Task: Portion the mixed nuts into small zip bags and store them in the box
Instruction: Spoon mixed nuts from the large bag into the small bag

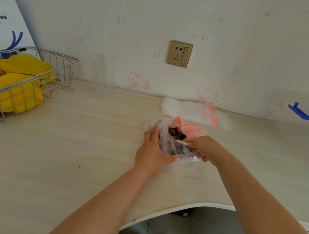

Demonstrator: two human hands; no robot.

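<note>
Near the counter's (67,164) back edge, the left hand (152,153) steadies the clear bag of nuts (174,138) while the right hand (203,147) grips something inside its mouth, so portioning looks barely begun, with no filled zip bag or box visible.

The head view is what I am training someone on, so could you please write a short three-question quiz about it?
1. True or false: the wire basket sits to the right of the wall socket.
2. What touches the clear bag of nuts? A) left hand only B) right hand only C) both hands
3. What colour is the clip by the wall?

Key: 1 false; 2 C; 3 blue.
</note>
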